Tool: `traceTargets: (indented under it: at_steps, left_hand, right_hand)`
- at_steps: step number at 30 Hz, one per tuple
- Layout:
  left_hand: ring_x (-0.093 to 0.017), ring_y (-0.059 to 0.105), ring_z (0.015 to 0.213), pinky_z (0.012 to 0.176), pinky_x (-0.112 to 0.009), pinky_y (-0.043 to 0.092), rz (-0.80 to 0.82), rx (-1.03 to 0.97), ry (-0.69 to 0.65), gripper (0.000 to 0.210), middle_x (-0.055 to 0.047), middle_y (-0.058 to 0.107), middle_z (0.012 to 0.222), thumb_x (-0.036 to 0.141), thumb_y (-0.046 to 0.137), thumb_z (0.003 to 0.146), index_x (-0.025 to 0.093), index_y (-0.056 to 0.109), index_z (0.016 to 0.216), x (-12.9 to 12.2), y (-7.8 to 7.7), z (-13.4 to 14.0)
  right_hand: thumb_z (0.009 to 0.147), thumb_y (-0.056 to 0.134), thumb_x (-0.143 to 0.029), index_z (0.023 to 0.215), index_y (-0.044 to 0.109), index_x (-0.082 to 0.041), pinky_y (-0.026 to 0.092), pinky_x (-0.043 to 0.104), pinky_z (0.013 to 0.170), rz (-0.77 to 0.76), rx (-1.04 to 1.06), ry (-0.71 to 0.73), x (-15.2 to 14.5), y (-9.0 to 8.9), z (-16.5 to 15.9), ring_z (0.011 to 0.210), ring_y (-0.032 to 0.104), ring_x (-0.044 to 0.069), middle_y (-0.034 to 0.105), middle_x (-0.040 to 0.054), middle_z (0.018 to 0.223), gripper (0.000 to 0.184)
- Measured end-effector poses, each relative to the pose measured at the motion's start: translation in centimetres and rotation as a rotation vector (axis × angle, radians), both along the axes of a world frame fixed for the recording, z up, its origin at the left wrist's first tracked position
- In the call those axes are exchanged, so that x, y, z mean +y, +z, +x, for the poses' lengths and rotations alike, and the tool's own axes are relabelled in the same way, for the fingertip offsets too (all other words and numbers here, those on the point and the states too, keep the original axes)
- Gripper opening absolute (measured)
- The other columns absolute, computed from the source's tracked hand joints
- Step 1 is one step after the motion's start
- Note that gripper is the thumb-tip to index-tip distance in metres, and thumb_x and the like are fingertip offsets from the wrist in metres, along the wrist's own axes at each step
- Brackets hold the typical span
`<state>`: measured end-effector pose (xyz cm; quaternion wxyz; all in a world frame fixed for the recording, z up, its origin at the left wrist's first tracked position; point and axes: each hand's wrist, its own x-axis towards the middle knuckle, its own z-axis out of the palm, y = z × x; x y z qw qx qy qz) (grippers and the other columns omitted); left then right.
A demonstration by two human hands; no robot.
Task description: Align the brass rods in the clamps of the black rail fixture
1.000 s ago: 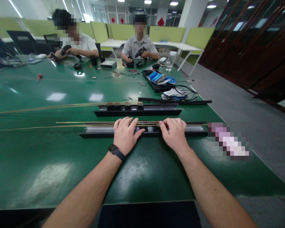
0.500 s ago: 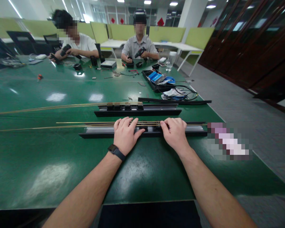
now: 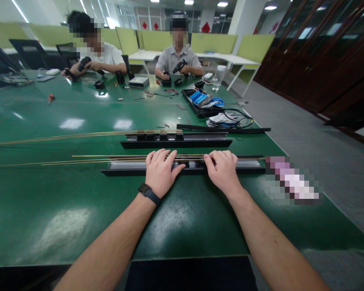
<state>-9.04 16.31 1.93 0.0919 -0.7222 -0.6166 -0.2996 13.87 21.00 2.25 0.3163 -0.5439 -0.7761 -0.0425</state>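
A long black-edged metal channel [image 3: 130, 165] lies across the green table in front of me. Thin brass-coloured rods [image 3: 87, 156] run along its top and stick out far past its left end. My left hand [image 3: 160, 167] rests over the channel and rods, fingers spread and thumb stretched toward a small black block [image 3: 184, 165] inside. On the right half, my right hand [image 3: 223, 166] has its thumb and curled fingers closed around the rods, close to another black piece. The fingertips of both hands are partly hidden behind the rods and channel.
Behind lies a second channel [image 3: 176, 143] with several black blocks and its own rods. A black strip [image 3: 224, 129], cables and a black tray [image 3: 197, 107] of blue items are farther back. Two people [image 3: 178, 60] sit across the table [image 3: 87, 202], holding power drills.
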Motion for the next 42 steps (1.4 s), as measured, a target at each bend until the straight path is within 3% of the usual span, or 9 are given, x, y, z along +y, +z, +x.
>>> traceTargets:
  at_steps: [42]
  left_hand:
    - [-0.033, 0.058, 0.132, 0.115, -0.053, 0.034, -0.002, -0.001, 0.001, 0.047, -0.012, 0.071, 0.131, 0.052, 0.066, 0.095, 0.023, 0.067, 0.132, -0.04, 0.17, 0.08]
  right_hand:
    - [0.104, 0.047, -0.044, 0.084, 0.06, -0.023, 0.029, 0.04, 0.091, -0.024, 0.005, 0.0, -0.1, -0.02, -0.09, 0.092, 0.053, 0.024, 0.068, 0.0043, 0.085, 0.032]
